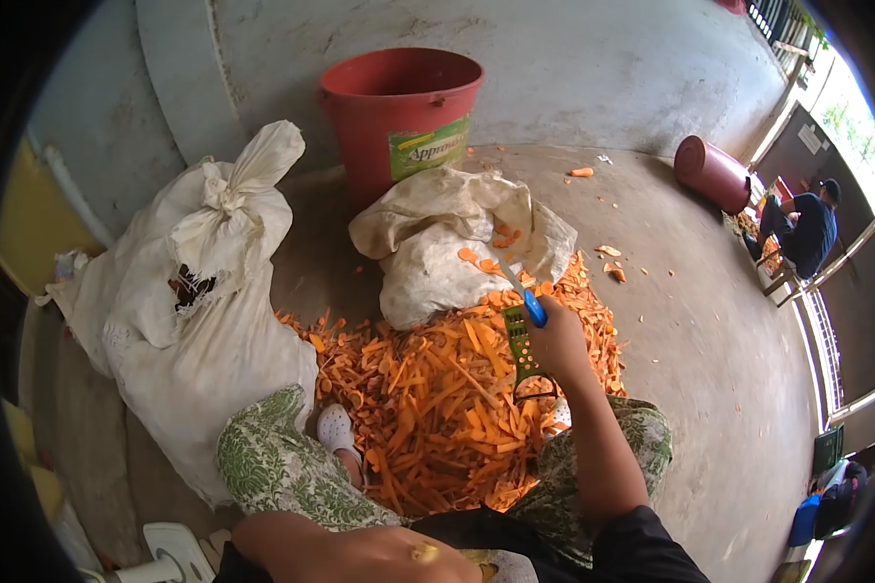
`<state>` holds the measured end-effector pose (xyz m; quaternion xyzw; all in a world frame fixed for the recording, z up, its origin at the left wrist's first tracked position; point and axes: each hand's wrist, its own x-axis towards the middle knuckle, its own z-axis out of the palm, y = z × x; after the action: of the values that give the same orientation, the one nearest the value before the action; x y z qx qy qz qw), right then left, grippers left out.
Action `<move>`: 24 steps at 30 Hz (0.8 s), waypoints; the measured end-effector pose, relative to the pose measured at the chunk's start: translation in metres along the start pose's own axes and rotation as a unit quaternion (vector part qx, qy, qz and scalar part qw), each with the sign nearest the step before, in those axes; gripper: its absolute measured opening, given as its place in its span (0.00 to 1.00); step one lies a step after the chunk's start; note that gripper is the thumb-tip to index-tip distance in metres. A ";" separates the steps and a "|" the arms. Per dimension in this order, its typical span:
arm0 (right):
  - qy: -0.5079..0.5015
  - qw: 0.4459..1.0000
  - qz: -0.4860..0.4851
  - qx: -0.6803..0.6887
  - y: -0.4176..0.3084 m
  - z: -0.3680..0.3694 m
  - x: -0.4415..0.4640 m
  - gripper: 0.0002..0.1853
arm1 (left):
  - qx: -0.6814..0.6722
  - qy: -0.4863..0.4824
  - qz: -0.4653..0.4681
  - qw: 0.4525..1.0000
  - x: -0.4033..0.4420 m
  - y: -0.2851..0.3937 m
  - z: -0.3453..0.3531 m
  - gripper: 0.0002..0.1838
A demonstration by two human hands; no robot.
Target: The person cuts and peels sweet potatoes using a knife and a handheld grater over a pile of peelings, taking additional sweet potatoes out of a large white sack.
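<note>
Floor (690, 389): 1 tied white sack (190, 355); beside it, 1 pile of orange pieces (418, 408). Left hand (384, 556): low; grip cannot be told. Right hand (564, 342): clenched on 1 blue-handled knife (534, 309), 1 green slicer (517, 338) at its fingers; judged between cuts.

Right hand (560, 338) closed on blue-handled knife (535, 308); green perforated tool (517, 342) just beside grip. Orange strips (428, 408) heaped below, rumpled sack (428, 262) beyond, red tub (360, 136) farther out.
</note>
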<state>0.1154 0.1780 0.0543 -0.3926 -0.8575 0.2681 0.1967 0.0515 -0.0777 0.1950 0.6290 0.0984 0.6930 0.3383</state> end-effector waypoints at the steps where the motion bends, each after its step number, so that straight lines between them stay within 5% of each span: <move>1: -0.002 1.000 0.004 -0.011 0.000 0.001 0.001 0.08 | -0.015 0.009 0.014 1.000 0.000 -0.001 0.001 0.13; 6: -0.005 1.000 -0.013 -0.009 -0.001 0.007 0.002 0.08 | -0.048 0.055 0.026 0.997 -0.002 -0.006 0.010 0.12; 8: -0.004 1.000 -0.011 -0.017 -0.002 0.008 0.002 0.11 | -0.042 -0.088 -0.162 0.982 0.021 0.014 -0.010 0.07; 12: -0.013 1.000 -0.015 -0.021 -0.004 0.012 0.005 0.11 | -0.072 -0.091 -0.324 0.939 0.008 0.026 -0.013 0.06; 14: -0.002 0.999 -0.031 -0.027 0.001 0.015 0.005 0.12 | 0.221 -0.170 -0.117 0.953 -0.008 0.021 -0.014 0.09; 15: -0.002 0.999 -0.032 -0.027 -0.001 0.014 0.007 0.12 | 0.222 -0.170 -0.116 0.953 -0.010 0.022 -0.018 0.09; 17: -0.011 1.000 -0.003 -0.027 -0.004 0.014 0.005 0.13 | 0.327 -0.409 -0.241 0.817 -0.019 0.026 -0.024 0.21; 18: -0.016 1.000 -0.005 -0.026 -0.005 0.015 0.006 0.13 | 0.316 -0.349 -0.246 0.847 -0.034 0.016 -0.033 0.10; 20: -0.014 0.999 0.006 -0.030 -0.004 0.016 0.007 0.13 | 0.443 -0.315 -0.402 0.737 -0.042 0.020 -0.059 0.13; 24: -0.023 0.999 0.006 -0.041 0.001 0.019 0.008 0.13 | 0.574 -0.011 -0.563 0.594 -0.119 0.031 -0.164 0.13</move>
<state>0.1002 0.1791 0.0404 -0.3997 -0.8696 0.2425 0.1589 -0.1153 -0.1241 0.0855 0.5200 0.8071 0.1574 0.2311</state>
